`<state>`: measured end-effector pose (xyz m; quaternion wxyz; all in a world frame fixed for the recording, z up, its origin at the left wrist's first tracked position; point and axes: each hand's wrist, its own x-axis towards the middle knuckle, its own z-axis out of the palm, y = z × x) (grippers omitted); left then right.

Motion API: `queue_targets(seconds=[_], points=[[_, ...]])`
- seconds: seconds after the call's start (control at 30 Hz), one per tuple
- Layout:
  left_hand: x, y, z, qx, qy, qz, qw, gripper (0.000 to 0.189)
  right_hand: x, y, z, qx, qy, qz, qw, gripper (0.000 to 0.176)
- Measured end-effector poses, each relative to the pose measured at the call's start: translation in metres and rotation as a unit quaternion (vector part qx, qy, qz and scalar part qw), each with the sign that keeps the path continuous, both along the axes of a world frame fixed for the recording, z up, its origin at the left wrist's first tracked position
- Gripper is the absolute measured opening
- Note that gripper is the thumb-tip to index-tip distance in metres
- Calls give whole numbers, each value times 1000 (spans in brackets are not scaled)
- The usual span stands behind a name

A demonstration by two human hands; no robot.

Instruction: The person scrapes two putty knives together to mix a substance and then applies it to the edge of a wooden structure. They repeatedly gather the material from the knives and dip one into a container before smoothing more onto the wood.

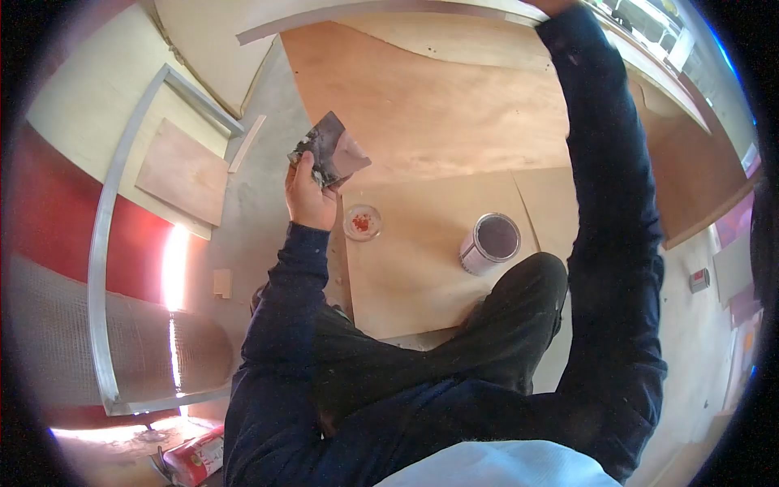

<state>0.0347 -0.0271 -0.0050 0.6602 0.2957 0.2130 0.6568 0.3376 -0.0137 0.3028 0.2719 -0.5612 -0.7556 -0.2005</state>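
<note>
My left hand [312, 199] is closed on the edge of a flat, squarish putty board [331, 146], thumb on top. The board's face is smeared dark grey with a pinkish patch, and its near edge is crusted. Just below that hand sits a small round dish [362, 222] with red bits in it. An open tin [484, 243] of grey paste stands upright near my right knee. My right arm reaches far forward, and only a bit of my right hand [553, 5] shows at the top edge beside a long pale strip [373, 15]; its fingers are cut off.
Large wooden sheets [438, 97] lie in front of my folded legs [422, 357]. A metal frame [101, 268] stands at the left, with a red cylinder [195, 458] below it. A small tin [699, 281] is on the floor at the right.
</note>
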Motion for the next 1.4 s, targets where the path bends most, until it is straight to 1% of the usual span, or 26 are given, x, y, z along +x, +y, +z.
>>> queue_targets(seconds=[0.03, 0.1, 0.13, 0.17, 0.2, 0.23, 0.27, 0.3, 0.37, 0.43, 0.47, 0.57, 0.6, 0.63, 0.7, 0.73, 0.77, 0.83, 0.87, 0.9, 0.97, 1.07, 1.1, 1.17, 1.27, 1.4], points=[[-1, 0, -1, 4, 4, -14, 1000, 28, -11, -28, 2, 15, 23, -53, 998, 29], [0, -2, 1, 14, 2, -23, 1000, 28, -39, -95, -16, 11, 359, -24, 933, 30], [2, -2, 2, 23, 3, -38, 999, 29, 63, -66, -58, 143, 45, 160, 976, 43], [5, -2, 2, 22, 5, -38, 999, 29, 22, -104, -72, 65, 393, 172, 901, 35], [9, -1, 3, 25, -10, -37, 999, 29, 37, -104, -100, 45, 479, 281, 830, 34], [15, 0, 5, 28, -23, -39, 999, 29, 60, -103, -128, -25, 532, 354, 769, 35], [20, -3, 7, 26, -21, -48, 998, 29, 54, -118, -145, -46, 556, 326, 763, 37], [25, -6, 12, 29, -18, -51, 998, 30, 54, -124, -165, -92, 649, 408, 636, 36], [32, -15, 18, 33, -16, -66, 997, 31, 72, -120, -215, -135, 681, 507, 510, 34], [45, -23, 26, 41, 7, -75, 996, 31, 90, -122, -245, -134, 779, 411, 454, 33], [49, -29, 28, 45, 28, -88, 995, 30, 62, -139, -223, -126, 847, 369, 362, 37], [67, -37, 30, 50, 8, -153, 987, 29, 64, -157, -228, -146, 829, 426, 332, 44], [76, -43, 29, 49, 14, -154, 987, 29, 75, -155, -238, -148, 854, 425, 260, 47], [85, -49, 30, 49, 16, -174, 983, 33, 87, -151, -249, -148, 853, 429, 257, 47], [102, -62, 33, 47, 27, -194, 979, 37, 100, -150, -268, -194, 795, 530, 224, 47], [115, -67, 33, 23, -9, -191, 981, 32, 110, -148, -277, -192, 798, 529, 215, 47], [125, -70, 31, -6, -44, -186, 982, 28, 120, -145, -284, -147, 826, 453, 302, 41], [128, -61, 36, 2, -3, -212, 977, 27, 133, -140, -310, -60, 850, 263, 453, 29], [128, -58, 40, 23, 27, -240, 970, 27, 160, -142, -338, -110, 801, 243, 536, 25], [131, -56, 52, 10, 15, -258, 966, 27, 170, -141, -361, -108, 794, 119, 586, 22], [142, -60, 71, -14, 10, -280, 960, 27, 177, -144, -418, -89, 818, -40, 567, 20], [157, -49, 78, 51, 46, -324, 944, 29, 171, -170, -491, -78, 843, -83, 526, 24], [163, -42, 74, 46, 48, -332, 941, 29, 180, -179, -518, -150, 766, -158, 604, 28], [177, -31, 62, 60, 83, -328, 939, 31, 179, -199, -542, -221, 727, -209, 616, 31], [186, -17, 35, 63, 119, -315, 939, 31, 170, -225, -533, -320, 671, -197, 639, 34], [188, -13, -1, -14, 72, -317, 946, 32, 177, -233, -575, -313, 682, -151, 643, 36]])
